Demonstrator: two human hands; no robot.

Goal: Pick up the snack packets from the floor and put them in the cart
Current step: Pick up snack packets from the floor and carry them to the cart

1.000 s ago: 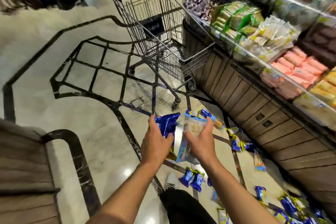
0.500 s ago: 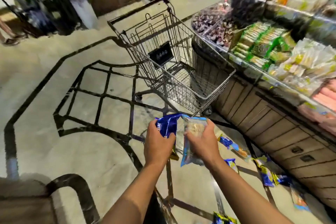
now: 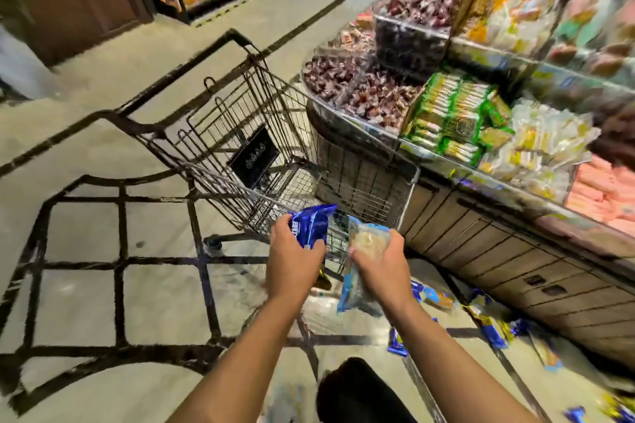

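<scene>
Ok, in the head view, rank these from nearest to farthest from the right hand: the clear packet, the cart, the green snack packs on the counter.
1. Clear packet: gripped in the right hand.
2. Cart: just ahead, its near rim by the hands.
3. Green snack packs: up on the counter, ahead and right, beyond the cart.

The floor (image 3: 103, 154) is pale polished stone with dark inlaid lines that make a grid pattern. The wire cart (image 3: 261, 161) stands on it with its wheels, just beyond the fingertips of both hands. Several blue snack packets (image 3: 491, 326) lie scattered on the floor, below and to the right of the right hand's fingers, along the foot of the wooden display counter (image 3: 515, 261), which also stands on the floor.
</scene>
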